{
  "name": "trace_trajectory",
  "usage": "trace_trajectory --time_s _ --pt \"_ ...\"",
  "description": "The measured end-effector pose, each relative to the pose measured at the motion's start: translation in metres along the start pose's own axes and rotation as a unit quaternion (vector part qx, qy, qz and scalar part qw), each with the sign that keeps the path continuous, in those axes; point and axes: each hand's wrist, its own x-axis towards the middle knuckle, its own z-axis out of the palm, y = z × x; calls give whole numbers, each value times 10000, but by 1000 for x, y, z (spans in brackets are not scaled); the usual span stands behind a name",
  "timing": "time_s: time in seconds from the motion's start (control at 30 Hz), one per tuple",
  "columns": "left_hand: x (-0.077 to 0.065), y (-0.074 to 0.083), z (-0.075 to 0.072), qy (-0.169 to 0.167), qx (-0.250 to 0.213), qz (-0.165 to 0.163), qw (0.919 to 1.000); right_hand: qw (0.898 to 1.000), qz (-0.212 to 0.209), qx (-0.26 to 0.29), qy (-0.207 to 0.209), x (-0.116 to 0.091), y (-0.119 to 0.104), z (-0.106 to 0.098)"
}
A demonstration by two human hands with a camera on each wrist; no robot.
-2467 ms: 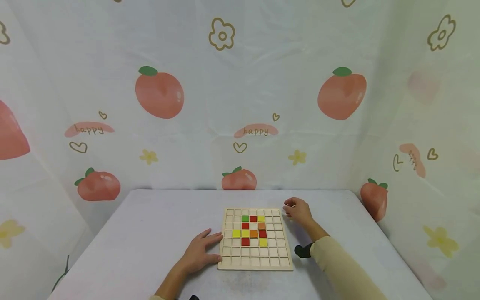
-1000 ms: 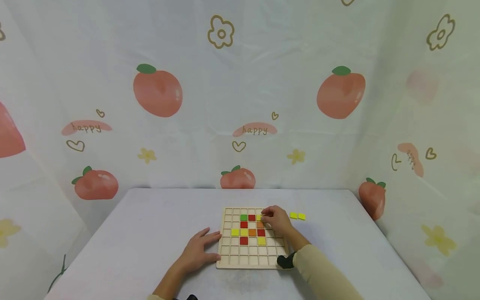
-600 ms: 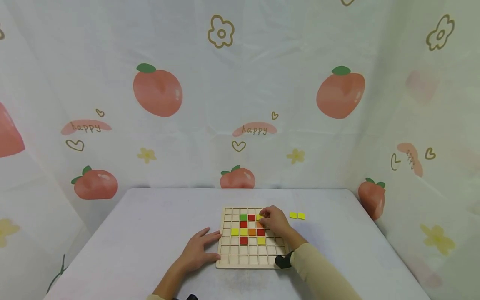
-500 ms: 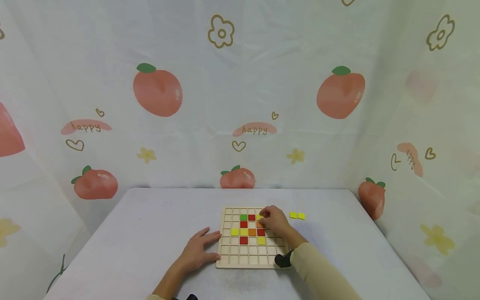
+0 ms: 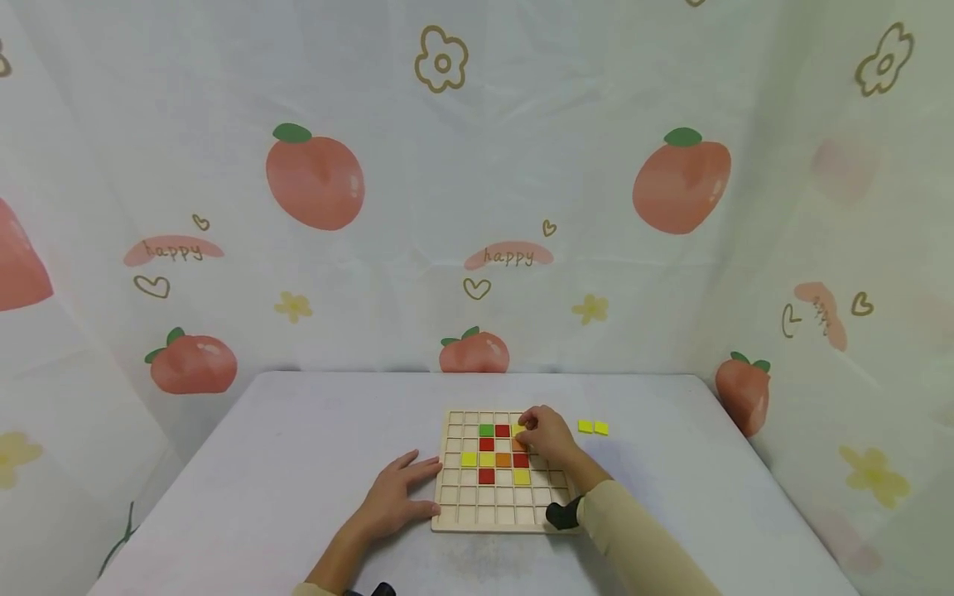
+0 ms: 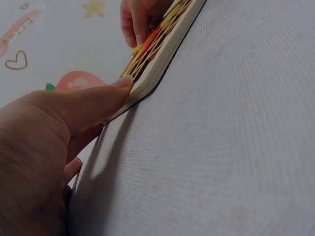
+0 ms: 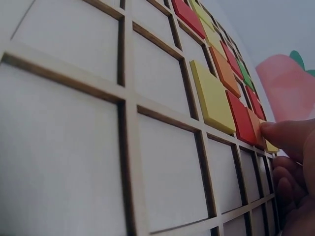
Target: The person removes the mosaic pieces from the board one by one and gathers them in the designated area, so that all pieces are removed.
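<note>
A square wooden grid board [image 5: 495, 518] lies on the table with flat coloured square tiles in some of its cells. My right hand [image 5: 550, 437] is over its far right part, thumb and fingertips pinching a yellow tile [image 7: 271, 147] in the top row of the pattern. That tile is partly covered by my fingers. Just nearer lies an orange tile [image 7: 256, 129], close to my thumb. My left hand [image 5: 391, 501] lies beside the board, its fairly straight fingers and thumb touching the left edge. In the left wrist view the thumb [image 6: 106, 98] presses the board's rim.
Two loose yellow tiles [image 5: 593, 427] lie side by side on the table [image 5: 320, 447], right of the board. Red, orange, yellow and one green tile [image 5: 487, 430] sit in the grid. A printed curtain [image 5: 477, 165] hangs behind the table and at the sides.
My right hand has moved left from beyond the board's right edge onto the yellow tile, uncovering the two loose yellow tiles. Over the last second it stays there. My left hand keeps its place.
</note>
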Motion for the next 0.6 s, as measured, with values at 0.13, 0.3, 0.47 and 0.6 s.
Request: trace_trajectory --time_s 0.13,0.3,0.47,0.6 --pt "1 1 0 -32 10 -63 10000 9998 -145 130 29 0 1 -1" --pt "0 1 0 -39 53 -70 10000 9991 -256 332 61 2 2 -1" --pt "0 1 -1 -31 -17 -59 10000 9990 -238 382 22 3 2 1" --pt "0 1 0 -43 -1 -93 9999 9989 -310 342 -4 2 2 2"
